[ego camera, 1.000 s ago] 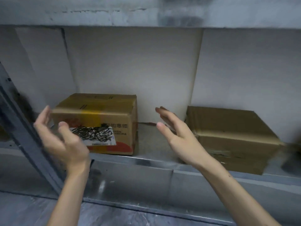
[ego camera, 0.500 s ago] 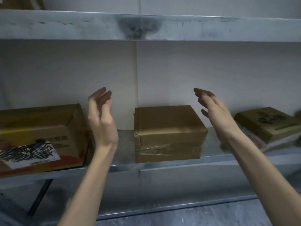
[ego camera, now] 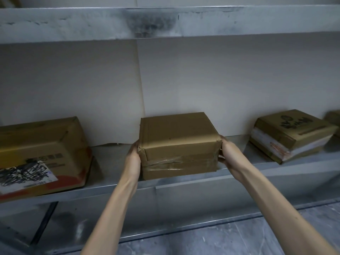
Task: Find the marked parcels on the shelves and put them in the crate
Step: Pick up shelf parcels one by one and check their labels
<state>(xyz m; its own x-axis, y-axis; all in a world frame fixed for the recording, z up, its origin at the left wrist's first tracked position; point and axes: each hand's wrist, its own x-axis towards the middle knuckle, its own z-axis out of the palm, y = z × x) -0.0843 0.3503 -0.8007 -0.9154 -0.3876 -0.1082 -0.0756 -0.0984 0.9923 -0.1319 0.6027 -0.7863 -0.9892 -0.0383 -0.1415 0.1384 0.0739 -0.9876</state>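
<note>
- The background is a pale board wall behind a grey metal shelf [ego camera: 184,184], with an upper shelf [ego camera: 73,24] across the top of the frame, smudged dark near its middle. A strip of grey floor [ego camera: 239,240] shows at lower right.
- At the left edge of the frame a large carton [ego camera: 42,144] sits on the shelf. It has a white label on its front scribbled over in black and a red band along the bottom.
- The left hand [ego camera: 132,159] lies against the left side of the taped parcel [ego camera: 176,142], clamped on it with the thumb at the front corner. The fingers run back along the side, mostly hidden.
- The taped parcel is in the middle of the frame, on the shelf close to its front lip. It is plain brown card with clear tape banded across the front, and it is held between both hands.
- The right hand [ego camera: 229,155] grips the parcel's right side the same way, wrapped round the front corner, with its fingers out of sight behind the box.
- Further right, well apart, a flat box [ego camera: 292,133] lies on the shelf at an angle with black marking on its top, too blurred to read.
- At the far right edge another box [ego camera: 334,118] is only partly in frame.
</note>
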